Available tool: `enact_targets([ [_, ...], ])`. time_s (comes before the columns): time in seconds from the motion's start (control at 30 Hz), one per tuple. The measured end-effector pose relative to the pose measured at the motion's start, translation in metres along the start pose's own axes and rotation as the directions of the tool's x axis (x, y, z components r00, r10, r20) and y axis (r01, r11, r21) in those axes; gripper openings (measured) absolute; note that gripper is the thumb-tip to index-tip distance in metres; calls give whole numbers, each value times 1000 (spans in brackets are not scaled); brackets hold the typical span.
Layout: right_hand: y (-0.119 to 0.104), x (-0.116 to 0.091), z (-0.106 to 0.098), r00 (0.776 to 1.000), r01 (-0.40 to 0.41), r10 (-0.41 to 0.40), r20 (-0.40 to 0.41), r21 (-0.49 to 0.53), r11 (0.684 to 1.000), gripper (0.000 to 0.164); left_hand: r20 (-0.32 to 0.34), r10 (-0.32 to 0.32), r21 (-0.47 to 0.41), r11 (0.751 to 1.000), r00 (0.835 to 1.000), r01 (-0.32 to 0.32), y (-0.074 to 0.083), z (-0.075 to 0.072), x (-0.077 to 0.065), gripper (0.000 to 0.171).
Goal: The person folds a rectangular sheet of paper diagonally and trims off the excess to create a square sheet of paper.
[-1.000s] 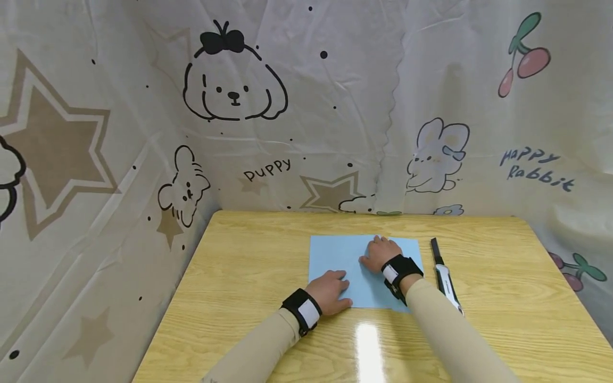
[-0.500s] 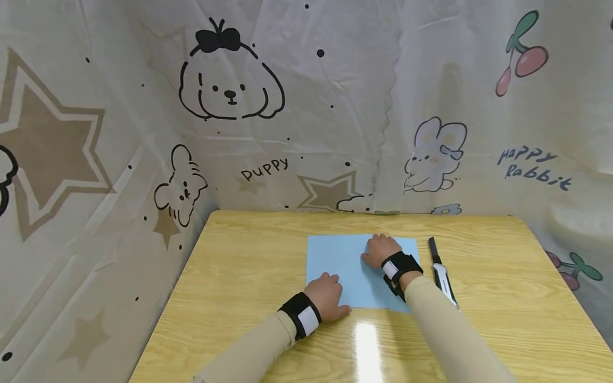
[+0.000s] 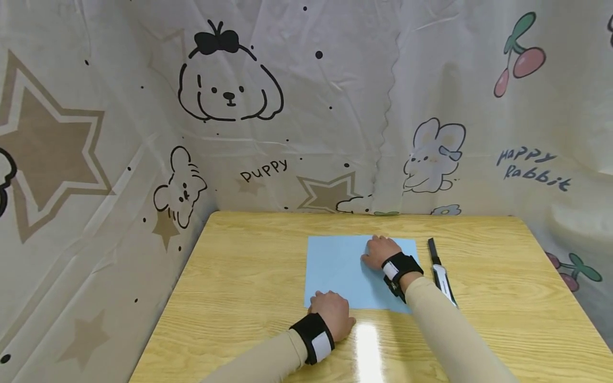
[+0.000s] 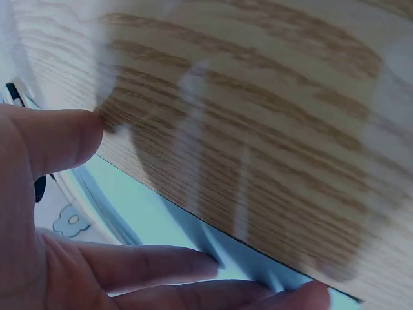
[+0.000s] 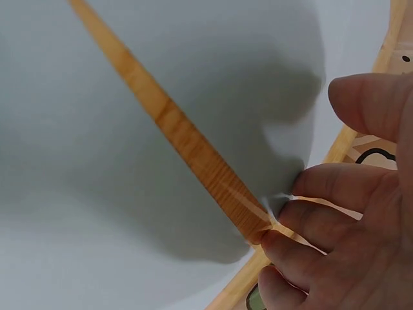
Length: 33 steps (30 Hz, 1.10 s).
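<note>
Light blue paper (image 3: 332,268) lies flat on the wooden table. At its near edge is my left hand (image 3: 331,315); the left wrist view shows thumb and fingers (image 4: 161,266) spread apart, fingertips by the paper's edge and nothing gripped. My right hand (image 3: 381,251) rests on the paper near its far edge with the fingers extended. A narrow wedge of bare wood (image 5: 193,148) runs between two parts of the paper in the right wrist view, ending right at those fingertips (image 5: 284,248). The right forearm covers part of the paper's near right side.
Right of the paper lies a white and black utility knife (image 3: 442,279), its dark end pointing away, the near end beside the right sleeve (image 3: 445,324). A printed cloth (image 3: 306,117) hangs behind the wooden table (image 3: 239,266) and along its left side.
My left hand has drawn back from the paper's lower left area toward me, to its near edge. The right hand stays in place on the paper.
</note>
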State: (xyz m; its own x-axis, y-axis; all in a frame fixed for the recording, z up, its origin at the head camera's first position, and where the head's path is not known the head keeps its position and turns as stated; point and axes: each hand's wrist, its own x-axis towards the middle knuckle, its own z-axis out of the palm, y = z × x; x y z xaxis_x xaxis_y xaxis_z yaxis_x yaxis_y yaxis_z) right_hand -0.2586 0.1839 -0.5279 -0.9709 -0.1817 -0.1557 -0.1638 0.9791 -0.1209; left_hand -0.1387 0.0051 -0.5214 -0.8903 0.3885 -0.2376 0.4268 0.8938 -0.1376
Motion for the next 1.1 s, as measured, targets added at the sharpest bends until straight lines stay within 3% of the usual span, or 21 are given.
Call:
enact_targets([
  [0.17, -1, -3, -5, 1000, -17, 17, 3, -4, 1000, 41, 23, -52, 6, 999, 998, 52, 2, -1, -4, 55],
  [0.57, 0, -5, 0, 1000, -23, 23, -2, -8, 1000, 42, 100, -162, 203, 969, 982, 139, 12, 10, -14, 82],
  [0.77, -2, -5, -1, 1000, -29, 29, -4, -23, 999, 42, 72, -170, 213, 965, 983, 151, 12, 13, -11, 88],
  [1.1, -5, -3, -3, 1000, -26, 26, -3, -27, 999, 37, 65, -241, 317, 925, 968, 209, 7, 16, -8, 91],
])
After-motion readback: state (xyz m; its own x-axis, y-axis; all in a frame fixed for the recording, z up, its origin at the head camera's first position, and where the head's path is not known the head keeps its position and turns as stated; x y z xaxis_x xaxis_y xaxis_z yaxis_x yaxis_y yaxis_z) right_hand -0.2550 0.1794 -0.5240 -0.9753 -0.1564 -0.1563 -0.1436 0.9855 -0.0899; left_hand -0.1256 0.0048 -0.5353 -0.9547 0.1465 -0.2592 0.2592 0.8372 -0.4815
